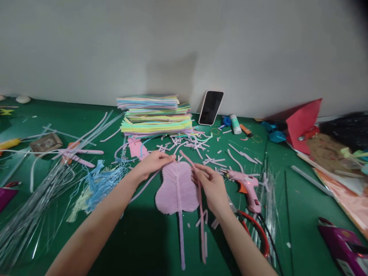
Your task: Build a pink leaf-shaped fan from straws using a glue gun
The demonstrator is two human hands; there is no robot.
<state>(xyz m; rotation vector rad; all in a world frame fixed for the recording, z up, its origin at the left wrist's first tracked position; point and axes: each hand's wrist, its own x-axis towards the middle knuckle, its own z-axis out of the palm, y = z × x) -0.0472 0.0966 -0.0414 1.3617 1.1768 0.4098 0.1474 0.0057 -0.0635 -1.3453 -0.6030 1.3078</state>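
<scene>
A lilac leaf-shaped piece [169,188] made of fuzzy pipe cleaners lies on the green table, its long stem pointing toward me. My left hand [153,163] is closed in a pinch at its top left edge. Between the closed fingers of my right hand [211,186] runs a pink pipe cleaner [201,226], along the leaf's right side, with its upper end bent over the top edge. A lilac pipe cleaner [145,187] passes beneath my left wrist. Short lilac offcuts [195,143] are scattered just beyond the leaf.
Stacked coloured pipe cleaners [156,124] and a propped phone [211,108] stand by the wall. A pink glue gun [244,188] and red-handled scissors [263,234] lie right of my right hand. Blue tassels [105,186] and clear strips [37,214] cover the left side.
</scene>
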